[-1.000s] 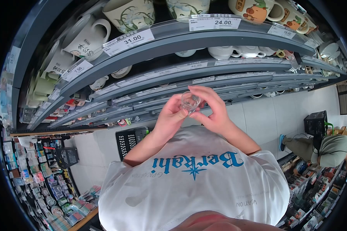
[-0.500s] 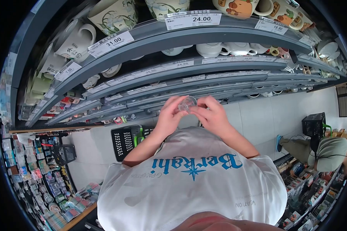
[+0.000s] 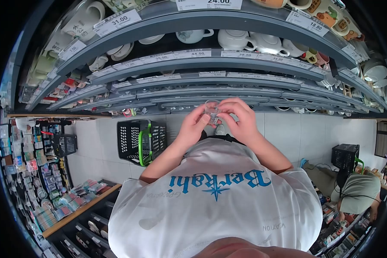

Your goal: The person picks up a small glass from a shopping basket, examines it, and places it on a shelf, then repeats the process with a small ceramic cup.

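Head view: I have a small clear glass (image 3: 212, 112) between both hands, in front of my white shirt (image 3: 215, 215) and over the lower edges of the grey shelves (image 3: 245, 26). Its long axis runs roughly away from my chest, leaning a little; the wider, round end seems to point toward the shelves and the narrower end back toward me. Being see-through, it lets the shelf lines show in it, so I can't tell exactly how far it tips.

My left hand (image 3: 194, 124) is closed around one side, with the thumb laid across the near part of the glass. My right hand (image 3: 241, 120) is half curled, thumb and fingertips up against the other side; whether they grip or only touch, I can't tell. The fingers cover parts of both sides of the glass, and the base is hard to make out.

Beyond, the mugs (image 3: 84, 21) on the top shelf are cut off by the picture's edge, as is the 24.00 price tag (image 3: 209, 4). A black basket (image 3: 128, 144) with a green handle stands on the floor near my left forearm, which hides some of it.
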### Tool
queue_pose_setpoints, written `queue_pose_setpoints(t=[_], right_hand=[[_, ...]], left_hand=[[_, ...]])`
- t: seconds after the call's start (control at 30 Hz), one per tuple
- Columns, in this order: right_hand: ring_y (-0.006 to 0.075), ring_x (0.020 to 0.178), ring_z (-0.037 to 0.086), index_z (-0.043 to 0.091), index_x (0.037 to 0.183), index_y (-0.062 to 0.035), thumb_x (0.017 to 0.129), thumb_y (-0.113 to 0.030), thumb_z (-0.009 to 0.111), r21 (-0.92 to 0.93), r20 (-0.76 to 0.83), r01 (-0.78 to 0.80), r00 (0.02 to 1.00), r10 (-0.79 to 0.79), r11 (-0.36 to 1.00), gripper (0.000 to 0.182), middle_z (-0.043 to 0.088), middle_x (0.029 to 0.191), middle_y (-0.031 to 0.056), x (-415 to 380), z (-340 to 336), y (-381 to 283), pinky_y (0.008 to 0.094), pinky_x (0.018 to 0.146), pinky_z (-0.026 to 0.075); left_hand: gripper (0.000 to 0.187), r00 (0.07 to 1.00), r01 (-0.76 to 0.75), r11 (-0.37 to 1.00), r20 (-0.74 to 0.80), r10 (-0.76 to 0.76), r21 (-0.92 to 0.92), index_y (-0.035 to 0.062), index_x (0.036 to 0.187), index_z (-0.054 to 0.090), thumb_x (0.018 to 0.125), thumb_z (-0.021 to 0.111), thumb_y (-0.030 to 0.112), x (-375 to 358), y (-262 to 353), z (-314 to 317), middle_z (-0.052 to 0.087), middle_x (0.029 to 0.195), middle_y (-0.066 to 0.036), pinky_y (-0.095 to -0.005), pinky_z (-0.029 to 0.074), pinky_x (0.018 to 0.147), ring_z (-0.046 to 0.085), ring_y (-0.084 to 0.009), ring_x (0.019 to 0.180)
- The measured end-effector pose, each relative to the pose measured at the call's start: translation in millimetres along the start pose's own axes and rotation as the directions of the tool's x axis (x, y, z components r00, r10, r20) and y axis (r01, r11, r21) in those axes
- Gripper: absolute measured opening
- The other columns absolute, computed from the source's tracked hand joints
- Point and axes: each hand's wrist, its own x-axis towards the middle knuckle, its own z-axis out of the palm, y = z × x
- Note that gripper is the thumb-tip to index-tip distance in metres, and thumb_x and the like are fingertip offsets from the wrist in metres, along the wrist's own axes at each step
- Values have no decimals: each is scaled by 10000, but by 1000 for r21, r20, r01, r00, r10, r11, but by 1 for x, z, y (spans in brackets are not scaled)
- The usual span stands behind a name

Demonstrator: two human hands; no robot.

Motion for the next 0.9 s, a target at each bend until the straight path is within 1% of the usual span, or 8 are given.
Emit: queue_pose_setpoints(t=[0.1,0.2,0.3,0.4,0.53,0.7,0.83,0.9], right_hand=[[188,850,647,626,988,15,791,59,685,91,-10,-35,999,36,995,210,624,1032,128,-4,6,-2,290,714,568],[188,870,646,636,1005,21,799,58,675,158,-7,-85,996,88,984,213,618,1051,132,-6,14,-10,290,717,566],[184,853,648,647,999,21,811,42,669,106,23,-55,998,53,993,191,626,1030,135,-7,22,-19,279,718,560],[190,805,657,660,991,-16,824,22,657,88,38,-54,998,51,995,171,635,981,111,-12,34,-29,280,661,545],[181,788,655,654,986,-14,825,12,653,67,90,-111,990,105,992,163,638,951,100,-21,54,-44,287,666,534],[236,810,651,654,962,-20,830,-4,637,-6,161,-45,986,46,999,134,631,941,106,-38,87,-53,316,707,524],[262,820,644,662,934,-23,823,-5,638,-59,168,-10,986,20,998,115,626,964,103,-55,101,-64,330,703,524],[246,883,638,673,937,-23,796,3,676,-82,195,-26,980,41,996,144,638,975,93,-64,104,-67,323,752,522]], left_hand=[[388,999,31,993,39,-27,-111,-12,1356,434,1008,463,158,-7,6,-1,609,1141,-98,-297,512,773,626,-176,950],[381,999,26,996,46,-22,-84,-13,1344,438,995,484,132,-14,7,-5,614,1126,-100,-301,514,767,629,-177,939],[373,999,8,1000,38,-9,17,-17,1326,450,976,511,97,-25,14,-7,620,1108,-102,-303,515,767,636,-177,925],[375,997,75,997,32,-76,22,-36,1317,456,970,494,100,-40,18,-15,621,1102,-123,-330,521,807,643,-200,928],[381,998,42,999,51,-43,11,-27,1313,453,954,542,63,-67,18,-33,623,1112,-107,-297,526,786,646,-175,937],[381,1000,-8,978,-1,8,209,-31,1307,456,940,544,19,-103,13,-55,612,1148,-124,-294,535,809,638,-184,1009],[389,996,-85,979,12,85,183,-36,1295,475,925,573,32,-128,2,-61,604,1168,-136,-297,530,832,631,-183,1025],[410,992,-89,944,-62,114,319,-31,1282,501,895,617,43,-138,-5,-63,597,1184,-139,-304,525,848,623,-183,1044]])
